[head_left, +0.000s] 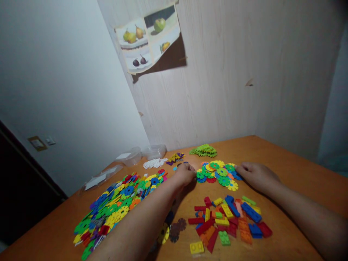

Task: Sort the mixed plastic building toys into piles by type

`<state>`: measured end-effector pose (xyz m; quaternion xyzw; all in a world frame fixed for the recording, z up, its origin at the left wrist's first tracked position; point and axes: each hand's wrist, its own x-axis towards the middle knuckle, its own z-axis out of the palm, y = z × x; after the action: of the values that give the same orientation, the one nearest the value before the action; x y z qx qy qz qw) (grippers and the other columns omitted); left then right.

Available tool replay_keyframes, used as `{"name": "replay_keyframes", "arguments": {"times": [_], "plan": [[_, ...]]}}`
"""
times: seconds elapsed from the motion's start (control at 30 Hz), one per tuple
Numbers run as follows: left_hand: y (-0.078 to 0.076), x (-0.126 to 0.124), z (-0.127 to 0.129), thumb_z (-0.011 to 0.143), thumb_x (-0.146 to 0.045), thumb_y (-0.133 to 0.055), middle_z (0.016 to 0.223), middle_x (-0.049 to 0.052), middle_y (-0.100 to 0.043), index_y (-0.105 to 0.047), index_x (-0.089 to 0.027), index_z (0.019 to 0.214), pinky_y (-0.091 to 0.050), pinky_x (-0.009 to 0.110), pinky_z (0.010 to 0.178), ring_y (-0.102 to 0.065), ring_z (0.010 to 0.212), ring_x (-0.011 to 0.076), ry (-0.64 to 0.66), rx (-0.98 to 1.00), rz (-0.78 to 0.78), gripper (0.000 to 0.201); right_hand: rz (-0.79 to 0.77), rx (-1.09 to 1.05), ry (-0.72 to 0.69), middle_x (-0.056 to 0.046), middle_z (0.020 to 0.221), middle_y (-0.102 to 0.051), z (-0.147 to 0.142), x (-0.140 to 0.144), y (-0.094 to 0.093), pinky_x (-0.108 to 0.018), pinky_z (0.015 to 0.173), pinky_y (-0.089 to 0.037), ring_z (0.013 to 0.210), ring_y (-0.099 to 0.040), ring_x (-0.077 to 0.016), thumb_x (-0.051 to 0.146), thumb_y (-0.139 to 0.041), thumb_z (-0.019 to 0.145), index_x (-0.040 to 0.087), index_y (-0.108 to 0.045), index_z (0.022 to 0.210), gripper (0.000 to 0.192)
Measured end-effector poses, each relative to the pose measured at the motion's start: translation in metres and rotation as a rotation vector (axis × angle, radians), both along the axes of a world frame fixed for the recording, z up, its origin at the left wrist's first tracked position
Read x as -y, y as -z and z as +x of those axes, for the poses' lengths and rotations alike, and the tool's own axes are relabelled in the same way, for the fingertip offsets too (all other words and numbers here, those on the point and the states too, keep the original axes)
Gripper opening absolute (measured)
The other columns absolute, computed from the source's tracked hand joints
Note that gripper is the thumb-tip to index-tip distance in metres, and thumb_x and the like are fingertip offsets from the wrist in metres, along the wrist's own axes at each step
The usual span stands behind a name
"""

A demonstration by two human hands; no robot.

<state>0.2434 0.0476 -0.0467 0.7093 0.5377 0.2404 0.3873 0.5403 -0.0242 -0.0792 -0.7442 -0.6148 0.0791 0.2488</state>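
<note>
Fingers curled, grip unclear; I'm cupping the disc pile mid-frame with left hand and right hand, pressing evenly.

Disc pile between both hands, brick pile before it, flake heap left, containers behind.

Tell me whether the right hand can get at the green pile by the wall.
Probably yes: the right hand rests beside the round disc cluster, and bare table lies between it and the green pile.
</note>
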Motion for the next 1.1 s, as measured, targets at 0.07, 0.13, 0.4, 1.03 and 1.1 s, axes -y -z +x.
{"name": "replay_keyframes", "arguments": {"times": [0.07, 0.13, 0.4, 1.03, 1.1], "plan": [[-0.004, 0.000, -0.004, 0.072, -0.016, -0.063, 0.054, -0.002, -0.049, -0.056, -0.016, 0.062, -0.028, 0.023, 0.051, -0.041, 0.050, 0.0094, -0.003, -0.003, 0.031, 0.012, -0.017, 0.011, 0.001, -0.004, 0.073, -0.068, -0.001, 0.001, -0.001, -0.029, 0.057, -0.029, 0.070, -0.061, -0.0197, 0.060, -0.039, 0.096, 0.023, -0.062, 0.072, 0.050], [-0.013, -0.001, -0.014, 0.073, -0.017, -0.063, 0.059, -0.002, -0.052, -0.056, -0.016, 0.066, -0.030, 0.022, 0.052, -0.046, 0.055, 0.0101, -0.011, -0.001, 0.073, 0.010, -0.020, 0.020, 0.000, -0.004, 0.076, -0.069, 0.000, 0.001, -0.002, -0.029, 0.058, -0.030, 0.072, -0.062, -0.0201, 0.060, -0.039, 0.096, 0.023, -0.063, 0.074, 0.050], [-0.054, 0.003, -0.091, 0.075, -0.024, -0.062, 0.068, -0.002, -0.057, -0.061, -0.017, 0.079, -0.040, 0.024, 0.061, -0.051, 0.062, 0.0122, 0.027, -0.129, 0.166, 0.009, -0.002, 0.015, -0.018, -0.005, 0.080, -0.071, 0.007, -0.004, 0.006, -0.029, 0.061, -0.035, 0.075, -0.064, -0.0226, 0.062, -0.040, 0.095, 0.024, -0.067, 0.077, 0.050], [-0.061, 0.046, -0.102, 0.078, -0.031, -0.067, 0.098, 0.005, -0.077, -0.078, -0.022, 0.109, -0.044, 0.026, 0.065, -0.066, 0.078, 0.0195, 0.393, -0.950, 0.270, 0.033, -0.005, -0.010, -0.037, -0.008, 0.077, -0.070, 0.013, -0.009, 0.014, -0.034, 0.061, -0.037, 0.073, -0.063, -0.0249, 0.064, -0.038, 0.096, 0.024, -0.065, 0.072, 0.055], [-0.061, 0.045, -0.100, 0.079, -0.030, -0.066, 0.104, 0.007, -0.078, -0.077, -0.022, 0.114, -0.047, 0.028, 0.068, -0.068, 0.085, 0.0222, 0.393, -0.988, 0.288, 0.038, 0.007, -0.020, -0.036, -0.008, 0.076, -0.070, 0.013, -0.008, 0.012, -0.034, 0.060, -0.037, 0.072, -0.063, -0.0245, 0.065, -0.039, 0.095, 0.024, -0.066, 0.072, 0.054]]}}
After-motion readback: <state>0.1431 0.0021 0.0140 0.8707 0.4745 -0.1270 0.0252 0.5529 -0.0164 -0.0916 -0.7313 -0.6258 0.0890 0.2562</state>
